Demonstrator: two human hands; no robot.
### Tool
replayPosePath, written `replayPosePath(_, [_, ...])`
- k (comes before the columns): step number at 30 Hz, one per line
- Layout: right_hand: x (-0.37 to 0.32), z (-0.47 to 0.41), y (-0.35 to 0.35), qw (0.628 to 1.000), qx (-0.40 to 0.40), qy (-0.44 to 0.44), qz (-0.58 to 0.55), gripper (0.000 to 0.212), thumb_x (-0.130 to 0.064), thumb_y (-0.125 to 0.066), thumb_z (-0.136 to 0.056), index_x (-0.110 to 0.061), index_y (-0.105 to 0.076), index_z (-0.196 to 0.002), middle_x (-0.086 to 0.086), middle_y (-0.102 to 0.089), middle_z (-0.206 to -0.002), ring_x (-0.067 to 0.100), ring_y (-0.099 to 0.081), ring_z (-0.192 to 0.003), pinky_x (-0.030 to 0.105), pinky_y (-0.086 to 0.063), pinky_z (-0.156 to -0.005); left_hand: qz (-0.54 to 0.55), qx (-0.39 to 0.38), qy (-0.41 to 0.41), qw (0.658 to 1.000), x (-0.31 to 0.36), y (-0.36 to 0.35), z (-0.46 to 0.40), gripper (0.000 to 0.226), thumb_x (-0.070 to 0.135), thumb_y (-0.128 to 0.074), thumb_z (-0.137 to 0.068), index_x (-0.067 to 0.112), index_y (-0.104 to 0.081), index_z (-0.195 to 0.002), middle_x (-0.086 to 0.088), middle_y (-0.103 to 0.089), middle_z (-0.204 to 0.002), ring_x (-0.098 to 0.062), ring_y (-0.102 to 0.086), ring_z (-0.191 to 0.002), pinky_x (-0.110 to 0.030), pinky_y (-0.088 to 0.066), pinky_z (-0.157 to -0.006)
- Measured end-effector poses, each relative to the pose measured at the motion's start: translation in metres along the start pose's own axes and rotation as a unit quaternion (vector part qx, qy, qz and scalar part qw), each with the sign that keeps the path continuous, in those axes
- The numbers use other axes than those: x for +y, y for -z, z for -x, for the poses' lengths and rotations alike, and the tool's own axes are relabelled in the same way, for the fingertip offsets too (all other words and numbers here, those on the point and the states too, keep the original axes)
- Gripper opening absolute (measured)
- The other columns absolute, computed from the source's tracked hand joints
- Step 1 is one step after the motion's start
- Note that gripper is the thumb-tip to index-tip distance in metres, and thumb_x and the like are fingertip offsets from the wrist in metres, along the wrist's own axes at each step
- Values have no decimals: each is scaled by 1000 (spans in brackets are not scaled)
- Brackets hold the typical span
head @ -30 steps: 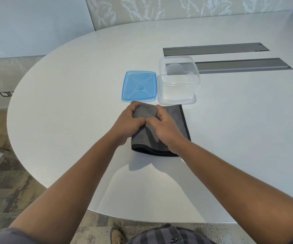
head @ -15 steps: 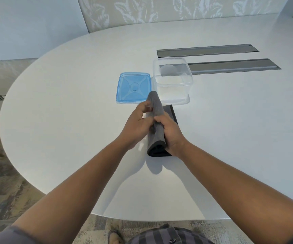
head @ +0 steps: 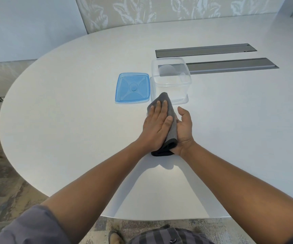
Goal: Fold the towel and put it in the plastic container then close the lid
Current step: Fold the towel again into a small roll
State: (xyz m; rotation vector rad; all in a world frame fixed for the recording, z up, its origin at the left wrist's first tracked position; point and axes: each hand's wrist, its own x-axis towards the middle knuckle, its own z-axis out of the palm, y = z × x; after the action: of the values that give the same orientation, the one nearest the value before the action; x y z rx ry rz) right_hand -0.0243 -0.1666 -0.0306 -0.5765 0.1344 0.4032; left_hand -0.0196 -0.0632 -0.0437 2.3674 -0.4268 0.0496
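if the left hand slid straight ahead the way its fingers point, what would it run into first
Probably the clear container: the left hand lies flat on the folded towel, fingers aimed at its near wall, though depth is uncertain.

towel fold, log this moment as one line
towel folded narrow | left hand flat on top | right hand cupping side | container open | lid on table

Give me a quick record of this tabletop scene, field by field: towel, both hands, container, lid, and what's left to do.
towel: dark grey towel, folded into a narrow strip, lying on the white table
left hand: left hand flat on top of the towel, pressing
right hand: right hand cupped along the towel's right edge
container: clear plastic container, open, empty, beyond the towel
lid: blue lid flat on the table, left of the container
remaining: towel into container, lid on
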Motion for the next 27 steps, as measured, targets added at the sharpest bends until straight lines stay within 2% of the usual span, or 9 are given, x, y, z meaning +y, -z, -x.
replayPosePath(4, [1,1,-6,1000,9,5,7,74,-49,-52,-92,-9,-46,-154,17,-38,-163,30,-36,-151,44,-26,-126,37,14,-10,999,0,3,3,65,40,-14,-104,12,-5,-162,-4,-2,-171,-16,5,-157,-42,-2,-127])
replayPosePath(9, [10,0,-14,996,23,17,90,61,-45,-47,-100,-12,-51,-151,15,-53,-153,28,-50,-142,44,-33,-123,154,62,21,986,0,8,14,61,35,-22,-107,15,-7,-162,3,-2,-171,-9,2,-156,-40,-5,-127])
replayPosePath(13, [9,0,-19,994,15,-1,107,62,-48,-42,-102,-11,-51,-151,17,-52,-153,32,-44,-146,48,-29,-125,202,84,37,975,-4,11,16,61,35,-25,-106,18,-6,-162,4,-1,-171,-8,2,-156,-42,-6,-128])
replayPosePath(15, [7,-2,-23,994,3,-21,111,63,-53,-39,-102,-13,-53,-149,17,-51,-154,31,-47,-144,47,-31,-124,207,84,47,973,-7,13,16,61,37,-25,-106,22,-6,-162,6,-1,-171,-6,2,-156,-42,-6,-127])
replayPosePath(17, [9,-5,-28,994,10,-23,109,66,-54,-43,-100,-12,-51,-151,13,-57,-146,27,-51,-141,44,-30,-124,230,84,44,969,-9,15,16,61,36,-25,-106,20,-9,-162,5,-3,-171,-7,-1,-156,-42,-7,-128])
replayPosePath(19, [13,-7,-33,996,16,-5,91,75,-51,-48,-96,-6,-40,-155,9,-52,-129,22,-52,-130,43,-27,-123,267,83,42,959,-11,16,16,61,34,-26,-105,16,-13,-162,5,-8,-171,-7,-6,-156,-43,-10,-127])
replayPosePath(21, [19,-6,-35,998,23,16,64,73,-49,-50,-95,-5,-43,-154,9,-53,-125,20,-54,-122,40,-34,-119,284,77,47,955,-11,18,16,61,33,-28,-104,17,-17,-162,5,-13,-170,-6,-11,-155,-42,-12,-127])
replayPosePath(23, [25,-4,-31,998,30,29,39,60,-48,-47,-101,-11,-54,-148,7,-66,-128,18,-62,-124,33,-46,-111,274,68,44,958,-10,18,17,61,31,-27,-104,16,-17,-162,5,-14,-170,-6,-12,-155,-41,-12,-127])
replayPosePath(27, [26,0,-24,999,24,33,27,57,-47,-45,-104,-13,-54,-149,11,-57,-150,24,-51,-142,40,-35,-122,242,68,35,967,-7,15,17,63,30,-27,-103,11,-17,-161,1,-11,-170,-10,-8,-156,-42,-10,-127])
